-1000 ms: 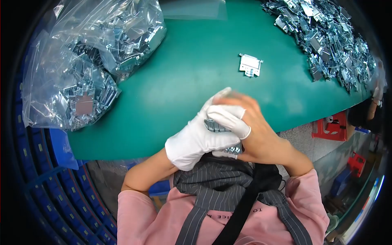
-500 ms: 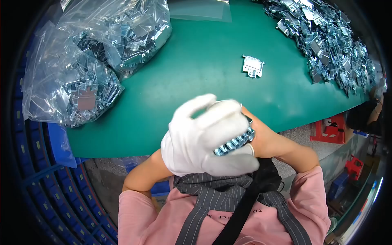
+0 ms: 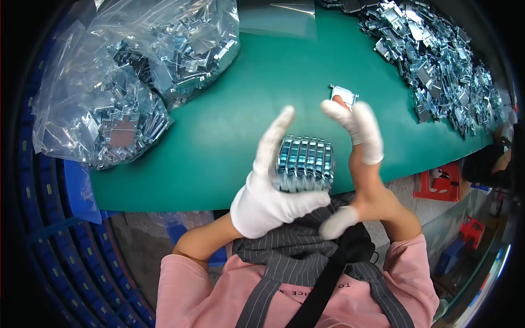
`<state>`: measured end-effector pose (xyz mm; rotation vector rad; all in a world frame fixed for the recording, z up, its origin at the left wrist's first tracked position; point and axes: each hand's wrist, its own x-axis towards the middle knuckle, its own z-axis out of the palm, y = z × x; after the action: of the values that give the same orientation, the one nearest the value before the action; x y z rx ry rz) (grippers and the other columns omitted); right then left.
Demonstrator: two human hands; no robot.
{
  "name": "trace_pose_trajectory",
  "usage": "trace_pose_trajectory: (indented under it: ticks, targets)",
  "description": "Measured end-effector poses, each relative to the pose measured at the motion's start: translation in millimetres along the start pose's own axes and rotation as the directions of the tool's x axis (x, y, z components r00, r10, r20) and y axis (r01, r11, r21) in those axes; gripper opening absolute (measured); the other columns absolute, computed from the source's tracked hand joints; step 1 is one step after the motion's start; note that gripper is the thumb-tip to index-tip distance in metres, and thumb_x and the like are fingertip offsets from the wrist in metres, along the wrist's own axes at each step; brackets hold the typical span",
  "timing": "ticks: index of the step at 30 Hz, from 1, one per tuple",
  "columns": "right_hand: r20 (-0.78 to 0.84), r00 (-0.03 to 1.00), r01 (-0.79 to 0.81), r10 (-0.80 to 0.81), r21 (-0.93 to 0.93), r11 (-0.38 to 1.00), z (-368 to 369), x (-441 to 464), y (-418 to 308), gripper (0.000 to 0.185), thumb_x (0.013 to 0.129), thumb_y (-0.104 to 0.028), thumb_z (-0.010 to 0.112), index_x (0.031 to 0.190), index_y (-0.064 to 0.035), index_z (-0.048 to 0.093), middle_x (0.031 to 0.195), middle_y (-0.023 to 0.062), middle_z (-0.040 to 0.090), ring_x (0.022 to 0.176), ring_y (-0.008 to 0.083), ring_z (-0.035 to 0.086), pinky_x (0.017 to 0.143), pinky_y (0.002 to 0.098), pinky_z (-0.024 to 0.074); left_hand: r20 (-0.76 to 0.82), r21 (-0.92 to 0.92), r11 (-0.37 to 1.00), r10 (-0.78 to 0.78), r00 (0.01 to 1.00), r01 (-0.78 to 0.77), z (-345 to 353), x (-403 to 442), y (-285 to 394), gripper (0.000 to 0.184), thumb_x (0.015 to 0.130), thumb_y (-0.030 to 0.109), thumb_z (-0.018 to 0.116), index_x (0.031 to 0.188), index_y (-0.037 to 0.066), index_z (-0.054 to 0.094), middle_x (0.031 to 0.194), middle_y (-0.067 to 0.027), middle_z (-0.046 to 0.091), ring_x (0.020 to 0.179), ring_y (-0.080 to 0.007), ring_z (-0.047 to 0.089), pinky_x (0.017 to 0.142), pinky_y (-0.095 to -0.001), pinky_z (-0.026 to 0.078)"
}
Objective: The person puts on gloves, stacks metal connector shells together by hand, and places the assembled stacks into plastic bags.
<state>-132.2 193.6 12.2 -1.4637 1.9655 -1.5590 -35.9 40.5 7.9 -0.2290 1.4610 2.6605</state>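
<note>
A stack of shiny metal brackets [image 3: 305, 158], lined up side by side, sits in the grip of my left hand [image 3: 265, 199]. That hand wears a white glove, with its thumb along the near side of the stack and a finger up its left side. My right hand [image 3: 367, 158], with white covers on several fingers, is just right of the stack and apart from it. Its fingers stretch forward and its thumb points back toward my body, with nothing held. Beyond its fingertips lies a single metal bracket [image 3: 344, 94] on the green table, partly covered by the fingers.
Clear plastic bags [image 3: 123, 104] full of metal brackets stand at the left of the green table [image 3: 235, 109]. A large heap of brackets [image 3: 432, 65] spreads over the far right. Below the right edge is a red stool [image 3: 440, 183]; blue bins [image 3: 82, 262] line the lower left.
My hands were together with the stack mostly hidden under the left glove. Now my right hand has moved away with fingers spread, and my left hand has turned, showing the stack.
</note>
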Motion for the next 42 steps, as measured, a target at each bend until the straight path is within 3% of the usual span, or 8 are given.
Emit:
trace_pose_trajectory:
  ticks: [2,6,10,14,19,28,33,42]
  targets:
    - [-0.114,0.940,-0.205,0.320,0.563,0.801,10,1,-1,0.139,0.038,-0.061,0.077,0.139,-0.0094,-0.004,0.136,0.0198,0.026,0.127,0.0348,0.028,0.103,0.0460,0.0219,0.074,0.533,0.625,0.637,0.767,-0.570,3,4,-15,0.090,0.069,0.014,0.075,0.135,0.000,0.016,0.100,-0.0150,0.055,0.090,-0.0210,0.057,0.083,-0.0331,0.045]
    - [0.438,0.803,-0.508,0.405,0.857,0.081,12,3,1,0.107,0.063,-0.035,0.076,0.139,-0.0070,0.005,0.137,0.0151,0.026,0.126,0.0269,0.031,0.100,0.0419,0.0303,-0.017,0.225,0.945,0.246,0.969,-0.236,-4,5,19,0.075,0.075,0.043,0.064,0.129,0.002,0.030,0.109,-0.0182,0.052,0.098,-0.0301,0.053,0.085,-0.0407,0.042]
    - [0.490,0.757,-0.505,0.432,0.858,-0.088,33,7,20,0.063,0.075,-0.019,0.066,0.126,-0.0029,0.033,0.120,0.0160,0.046,0.108,0.0307,0.050,0.094,0.0444,0.0413,0.519,0.778,-0.062,0.626,0.583,-0.626,-25,5,15,0.088,0.064,0.053,0.065,0.129,0.004,0.030,0.118,-0.0186,0.046,0.105,-0.0400,0.049,0.086,-0.0475,0.039]
    - [0.405,0.792,-0.463,0.456,0.886,0.017,9,42,3,0.066,0.071,-0.016,0.068,0.127,-0.0078,0.034,0.115,0.0193,0.049,0.102,0.0372,0.054,0.089,0.0490,0.0443,0.359,0.827,0.082,0.685,0.634,-0.556,-41,-17,16,0.077,0.069,0.042,0.067,0.126,0.003,0.035,0.112,-0.0194,0.050,0.101,-0.0383,0.050,0.083,-0.0470,0.041]
    - [-0.139,0.990,0.038,0.031,0.464,0.885,-27,132,-29,0.059,0.071,-0.020,0.067,0.121,-0.0041,0.040,0.107,0.0137,0.056,0.093,0.0256,0.059,0.080,0.0399,0.0493,0.223,0.972,-0.047,0.503,0.835,-0.231,-58,-16,8,0.049,0.071,0.023,0.065,0.115,0.006,0.048,0.105,-0.0125,0.055,0.097,-0.0319,0.052,0.084,-0.0421,0.041]
    - [0.168,0.986,-0.043,0.007,0.210,0.977,-17,249,-46,0.066,0.070,-0.033,0.071,0.118,0.0012,0.041,0.105,0.0125,0.050,0.092,0.0182,0.047,0.078,0.0285,0.0396,0.542,0.838,-0.273,0.516,0.663,-0.472,-65,-39,89,0.046,0.055,0.007,0.069,0.100,0.005,0.059,0.085,-0.0132,0.058,0.073,-0.0324,0.059,0.063,-0.0399,0.049]
    - [0.305,0.931,-0.308,0.198,0.372,0.876,5,237,-40,0.022,0.078,-0.018,0.062,0.098,-0.0080,0.062,0.098,0.0038,0.063,0.087,0.0183,0.060,0.073,0.0345,0.0495,0.416,0.564,-0.751,0.617,0.668,0.342,-65,-13,176,0.055,0.066,0.008,0.068,0.119,0.017,0.052,0.119,-0.0110,0.050,0.108,-0.0303,0.048,0.091,-0.0355,0.038]
    - [0.157,0.945,-0.283,0.288,-0.053,0.958,14,274,-19,0.081,0.055,-0.022,0.082,0.115,0.0123,0.040,0.102,0.0238,0.057,0.094,0.0257,0.059,0.076,0.0321,0.0502,0.593,0.546,-0.837,0.407,0.695,0.023,-74,7,213,0.015,0.070,-0.005,0.053,0.082,0.000,0.059,0.122,-0.0169,0.049,0.115,-0.0274,0.046,0.091,-0.0324,0.041]
